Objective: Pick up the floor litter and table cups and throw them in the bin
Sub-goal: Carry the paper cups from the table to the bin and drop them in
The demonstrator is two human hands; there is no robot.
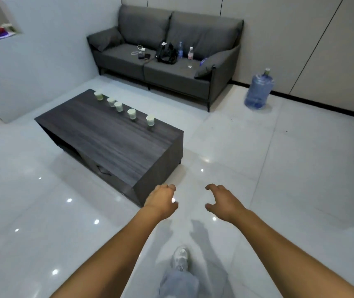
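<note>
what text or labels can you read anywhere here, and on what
No text can be read in this view.
Water bottle with blue label on the sofa: label too small and blurred.
Water bottle with red label beside it: label too blurred.
Large blue water jug on the floor: no legible marking.
Five paper cups on the coffee table: no visible print.

1. The coffee table (115,138) stands ahead of you, to your left.
2. Five cups (132,114) stand in a row along the table's far edge.
3. The sofa (167,59) sits beyond the table, against the wall.
4. The water jug (258,91) stands on the floor, right of the sofa.
5. Your left hand (162,200) and right hand (223,201) hover off the table's near corner.
</note>
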